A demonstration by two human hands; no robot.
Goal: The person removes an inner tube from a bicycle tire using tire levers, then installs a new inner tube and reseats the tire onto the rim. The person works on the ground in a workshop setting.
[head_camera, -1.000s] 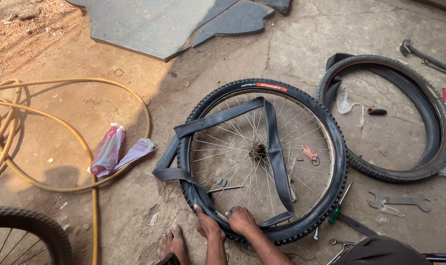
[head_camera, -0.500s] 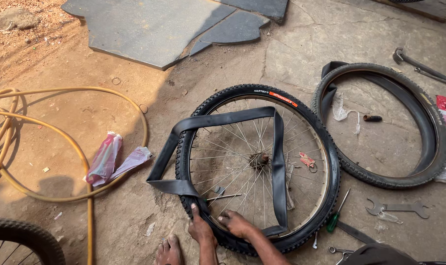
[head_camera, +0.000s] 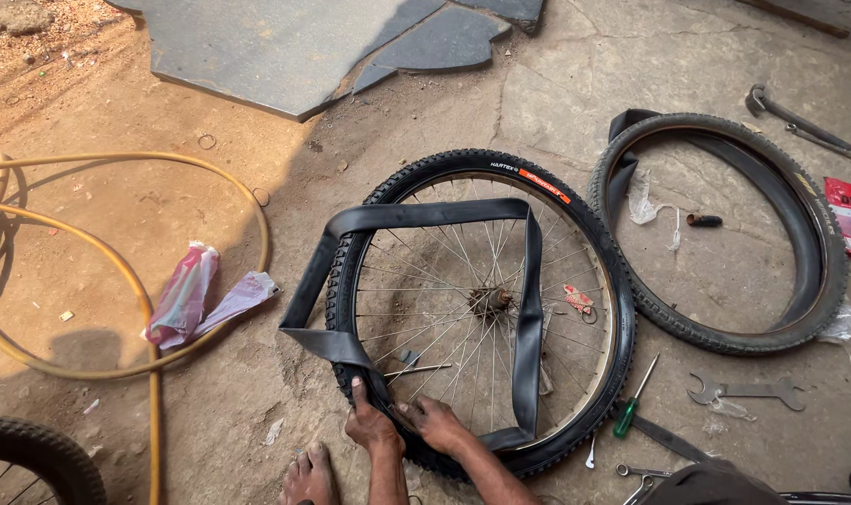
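Observation:
A spoked bicycle wheel with a knobby black tyre [head_camera: 622, 318] lies flat on the ground. A flat black inner tube [head_camera: 533, 309] is draped over it in a loose loop, hanging past the tyre's left side. My left hand [head_camera: 369, 425] presses on the tyre's near edge, where the tube meets the rim. My right hand [head_camera: 439, 425] is beside it, fingers on the rim and tube at the same spot. My bare foot [head_camera: 308, 477] rests on the ground just left of my arms.
A second loose tyre [head_camera: 818, 299] lies to the right. A green-handled screwdriver [head_camera: 631, 411], a spanner [head_camera: 743, 391] and other small tools lie near the front right. A yellow hose [head_camera: 145, 309] and a pink plastic wrapper [head_camera: 187, 295] are on the left, another wheel [head_camera: 42, 454] at bottom left.
The view has shifted a little. Both hands have moved slightly left along the tyre's near edge, and the tube loop has spread wider over the wheel.

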